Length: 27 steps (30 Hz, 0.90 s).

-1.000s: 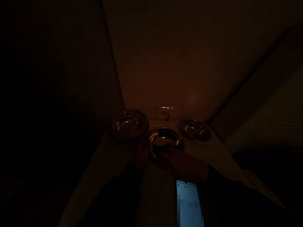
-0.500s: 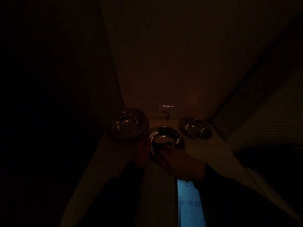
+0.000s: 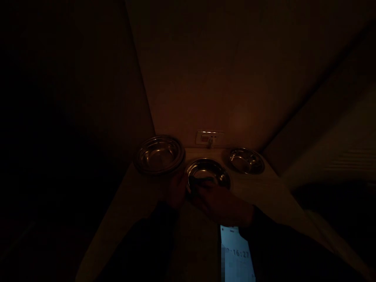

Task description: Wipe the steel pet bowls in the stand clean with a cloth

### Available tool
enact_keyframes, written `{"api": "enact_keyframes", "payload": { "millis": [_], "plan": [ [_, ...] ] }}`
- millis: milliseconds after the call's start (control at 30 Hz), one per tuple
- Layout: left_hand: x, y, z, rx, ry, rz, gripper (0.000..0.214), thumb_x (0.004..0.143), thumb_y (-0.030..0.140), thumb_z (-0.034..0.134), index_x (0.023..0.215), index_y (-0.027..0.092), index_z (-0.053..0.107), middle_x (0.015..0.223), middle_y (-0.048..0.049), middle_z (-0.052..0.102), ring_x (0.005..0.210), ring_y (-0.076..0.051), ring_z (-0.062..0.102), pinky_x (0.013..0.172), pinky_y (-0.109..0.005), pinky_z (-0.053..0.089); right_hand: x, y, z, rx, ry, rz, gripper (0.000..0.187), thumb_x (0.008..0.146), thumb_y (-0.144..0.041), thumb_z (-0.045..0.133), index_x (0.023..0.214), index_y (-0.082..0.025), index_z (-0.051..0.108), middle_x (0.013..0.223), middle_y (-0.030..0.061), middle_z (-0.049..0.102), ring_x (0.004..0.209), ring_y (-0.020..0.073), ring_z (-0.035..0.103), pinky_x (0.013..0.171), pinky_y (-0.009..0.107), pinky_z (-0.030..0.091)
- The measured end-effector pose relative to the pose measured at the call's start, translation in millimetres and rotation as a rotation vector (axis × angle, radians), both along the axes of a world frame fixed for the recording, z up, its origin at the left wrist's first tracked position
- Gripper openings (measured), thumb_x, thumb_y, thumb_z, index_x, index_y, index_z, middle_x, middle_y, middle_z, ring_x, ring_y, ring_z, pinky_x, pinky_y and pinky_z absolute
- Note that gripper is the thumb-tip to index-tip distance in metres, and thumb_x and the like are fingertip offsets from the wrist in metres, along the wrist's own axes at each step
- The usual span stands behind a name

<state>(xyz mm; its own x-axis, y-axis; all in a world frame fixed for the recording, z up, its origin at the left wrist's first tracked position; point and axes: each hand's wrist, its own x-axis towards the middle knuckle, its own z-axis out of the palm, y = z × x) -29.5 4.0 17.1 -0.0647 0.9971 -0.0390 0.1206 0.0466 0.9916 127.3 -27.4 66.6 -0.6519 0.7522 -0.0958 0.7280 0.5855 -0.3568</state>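
Where the middle bowl (image 3: 211, 168) sits on the surface (image 3: 141, 207), I watch the right hand (image 3: 220, 201) gripping a dark cloth (image 3: 202, 179) inside; the left hand (image 3: 178, 190) is at its rim, grip too dim to tell. A bowl stack (image 3: 159, 158) stands left.

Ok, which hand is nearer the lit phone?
Right. The right hand is just beyond the top of the phone; the left hand is farther, left of the middle bowl.

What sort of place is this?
Probably a dim indoor room, perhaps in a home: a wall outlet sits behind a tabletop holding shiny metal bowls, and a phone screen glows nearby.
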Motion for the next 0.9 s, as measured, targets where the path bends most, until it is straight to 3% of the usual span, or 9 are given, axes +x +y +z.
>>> {"api": "enact_keyframes", "payload": {
  "millis": [167,400,567,700,900],
  "plan": [
    [1,2,-3.2,-0.002,-0.091,-0.004,0.037,0.084,0.028,0.047,0.109,0.009,0.066,0.115,-0.0111,0.068,0.108,-0.023,0.063,0.096,-0.035,0.045,13,-5,8.8,-0.031,-0.034,0.058,0.037,0.096,-0.04,0.036,0.113,-0.016,0.059,0.107,0.0117,0.064,0.098,0.0219,0.059,0.086,0.035,0.046],
    [-1,3,2.1,-0.034,-0.007,0.067,0.032,0.082,0.024,0.05,0.104,0.011,0.069,0.115,-0.0109,0.068,0.114,-0.025,0.06,0.103,-0.038,0.039,-18,4,2.9,0.067,-0.047,-0.049,0.045,0.097,-0.038,0.03,0.123,-0.008,0.052,0.112,0.0189,0.062,0.107,0.0282,0.055,0.088,0.042,0.045],
    [-2,6,0.9,0.042,-0.036,0.071,0.035,0.084,0.027,0.049,0.109,0.011,0.067,0.121,-0.0107,0.065,0.118,-0.023,0.057,0.105,-0.037,0.037,-2,-4,8.6,0.04,-0.079,0.012,0.04,0.096,-0.039,0.034,0.117,-0.013,0.056,0.108,0.0154,0.064,0.099,0.0259,0.059,0.083,0.04,0.047],
    [-1,5,0.3,-0.055,-0.117,0.057,0.038,0.084,0.032,0.049,0.108,0.01,0.067,0.12,-0.0122,0.066,0.117,-0.026,0.057,0.104,-0.04,0.038,6,-5,11.1,0.038,-0.108,0.041,0.038,0.096,-0.038,0.034,0.114,-0.015,0.058,0.104,0.0132,0.066,0.096,0.0239,0.06,0.082,0.038,0.047],
    [-1,0,0.4,-0.138,-0.075,0.017,0.035,0.082,0.031,0.053,0.108,0.012,0.067,0.117,-0.0117,0.067,0.115,-0.027,0.058,0.101,-0.038,0.041,-11,1,5.4,0.095,-0.139,-0.086,0.046,0.097,-0.043,0.027,0.116,-0.013,0.056,0.108,0.0174,0.064,0.098,0.0292,0.06,0.076,0.041,0.049]
  ]
}}
